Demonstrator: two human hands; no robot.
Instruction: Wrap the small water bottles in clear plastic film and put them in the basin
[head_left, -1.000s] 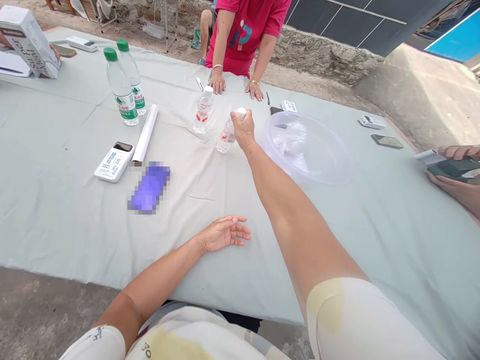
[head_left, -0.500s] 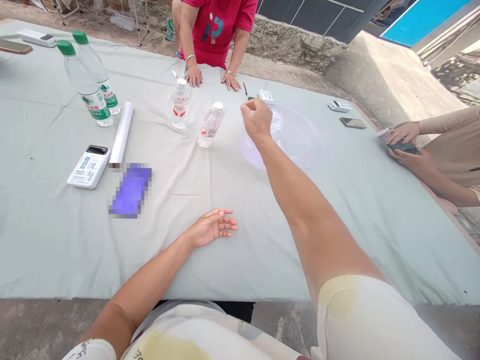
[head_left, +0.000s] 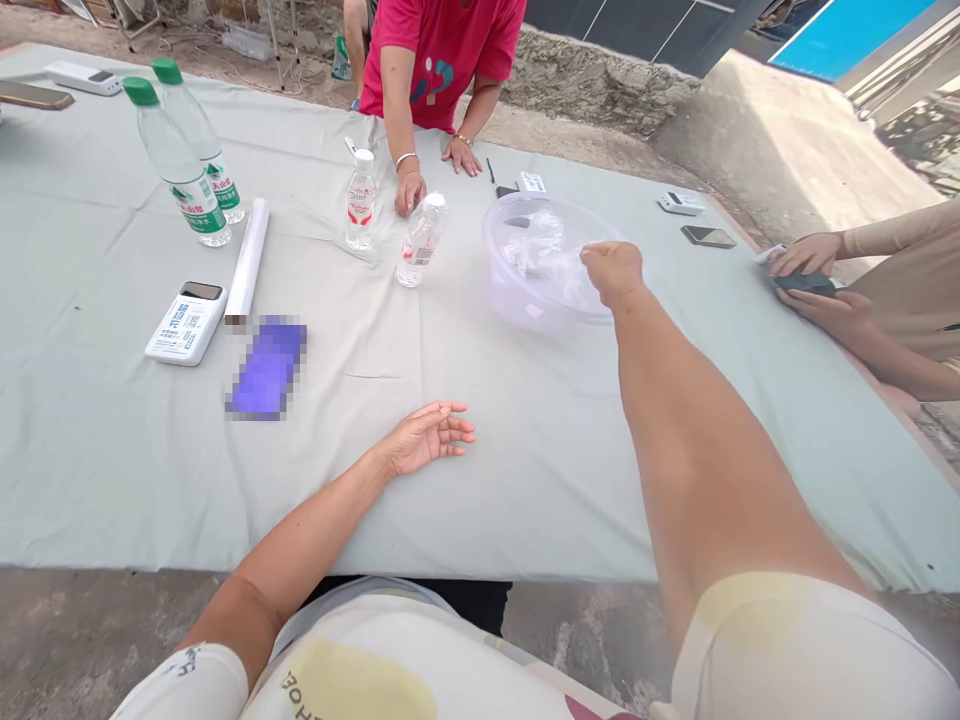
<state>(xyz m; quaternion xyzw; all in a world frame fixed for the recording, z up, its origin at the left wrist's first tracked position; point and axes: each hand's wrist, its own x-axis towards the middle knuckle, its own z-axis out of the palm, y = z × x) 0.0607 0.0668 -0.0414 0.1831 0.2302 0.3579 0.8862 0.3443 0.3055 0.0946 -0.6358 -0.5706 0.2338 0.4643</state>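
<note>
My right hand (head_left: pixel 616 272) is closed in a pinch at the right side of a translucent purplish plastic basin (head_left: pixel 517 310). It overlaps the basin's right part, and what the fingers hold, if anything, is hidden. Clear crumpled plastic (head_left: pixel 541 240) lies inside the basin. My left hand (head_left: pixel 429 438) rests on the grey cloth near the table's front, fingers loosely apart and nothing in them. Beyond it stands a small clear bottle (head_left: pixel 421 245) with a white cap, slightly tilted.
Another small bottle (head_left: pixel 361 205), two green-capped bottles (head_left: pixel 196 205), a white roll (head_left: pixel 247 262), a white power bank (head_left: pixel 186 325) and a pixelated purple item (head_left: pixel 268 368) lie leftward. Across the table, a person's hand (head_left: pixel 409 192) is near the tilted bottle. Another person's hands (head_left: pixel 814 270) hold something dark.
My right hand has swung from the basin's left side to its right side. The person opposite has reached one hand forward toward the small bottles. My left hand stays resting.
</note>
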